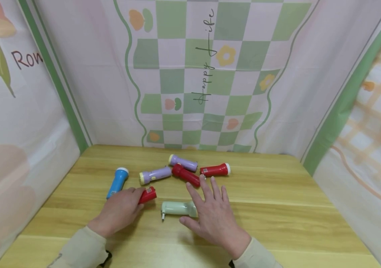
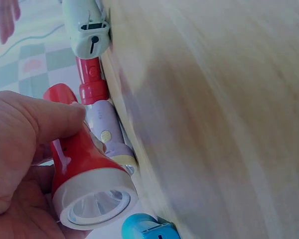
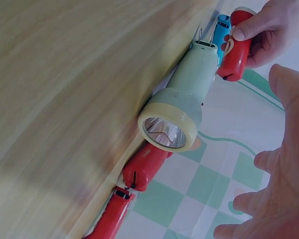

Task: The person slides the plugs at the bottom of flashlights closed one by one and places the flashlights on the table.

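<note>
Left hand is gripping the red flashlight over the tabletop; right hand, fingers spread, is holding nothing. Casing is looking light, rigid, smooth; barrel is offering best purchase.

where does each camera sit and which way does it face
Head: worn on the head, facing forward and down at the table; left hand, right hand and sleeves show.
Left wrist: worn there, facing the red flashlight the left hand grips; right-hand fingers show top left.
Right wrist: worn there, facing the green flashlight; right hand shows at right, left hand above it.
Shared: both wrist views show the green flashlight and gripped red one.
</note>
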`<state>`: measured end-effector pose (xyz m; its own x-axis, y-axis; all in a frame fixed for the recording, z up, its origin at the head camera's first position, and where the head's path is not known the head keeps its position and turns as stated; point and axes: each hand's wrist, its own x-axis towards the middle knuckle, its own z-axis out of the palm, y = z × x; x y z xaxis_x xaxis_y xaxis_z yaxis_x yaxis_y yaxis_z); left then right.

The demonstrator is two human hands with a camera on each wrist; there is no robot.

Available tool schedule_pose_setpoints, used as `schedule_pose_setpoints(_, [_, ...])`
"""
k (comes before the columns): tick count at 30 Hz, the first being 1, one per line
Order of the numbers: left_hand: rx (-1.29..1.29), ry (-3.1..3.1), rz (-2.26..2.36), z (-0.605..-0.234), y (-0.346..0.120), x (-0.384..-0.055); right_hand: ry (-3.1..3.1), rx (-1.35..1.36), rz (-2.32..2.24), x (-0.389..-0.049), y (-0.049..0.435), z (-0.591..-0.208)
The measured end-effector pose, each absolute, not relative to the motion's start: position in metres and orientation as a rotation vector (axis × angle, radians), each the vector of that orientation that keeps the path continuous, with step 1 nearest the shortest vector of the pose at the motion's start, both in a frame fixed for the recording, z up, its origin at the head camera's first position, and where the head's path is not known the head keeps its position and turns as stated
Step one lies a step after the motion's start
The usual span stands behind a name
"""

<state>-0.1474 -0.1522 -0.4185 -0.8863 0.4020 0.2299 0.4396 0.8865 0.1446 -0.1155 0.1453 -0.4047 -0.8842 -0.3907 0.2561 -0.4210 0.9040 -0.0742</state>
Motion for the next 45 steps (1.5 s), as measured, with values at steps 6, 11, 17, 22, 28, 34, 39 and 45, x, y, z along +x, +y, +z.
schedule_pose_setpoints(6, [-0.651, -2.833, -0.361, -0.416, -0.151, -0.146, -2.834, 0.614, 0.179, -0.115, 0.146, -0.405])
schedule_pose_setpoints(11, [-0.629, -2.852, -0.461, -0.412, -0.148, -0.147, -2.822, 0.623, 0.178, -0.115, 0.147, -0.405])
schedule_pose_setpoints(17, [-0.611, -2.867, -0.548, -0.41, -0.145, -0.148, -2.82, 0.623, 0.199, -0.115, 0.147, -0.405])
schedule_pose_setpoints(22, [-0.592, -2.879, -0.605, -0.408, -0.143, -0.148, -2.819, 0.621, 0.205, -0.116, 0.147, -0.405])
schedule_pose_setpoints(28, [-0.573, -2.876, -0.645, -0.408, -0.139, -0.148, -2.82, 0.622, 0.205, -0.116, 0.148, -0.405])
schedule_pose_setpoints(34, [-0.57, -2.854, -0.657, -0.409, -0.137, -0.149, -2.827, 0.618, 0.204, -0.115, 0.148, -0.404])
schedule_pose_setpoints(39, [-0.557, -2.876, -0.694, -0.407, -0.135, -0.148, -2.831, 0.618, 0.2, -0.115, 0.148, -0.404])
schedule_pose_setpoints(45, [-0.55, -2.895, -0.726, -0.405, -0.132, -0.146, -2.825, 0.62, 0.198, -0.113, 0.149, -0.402])
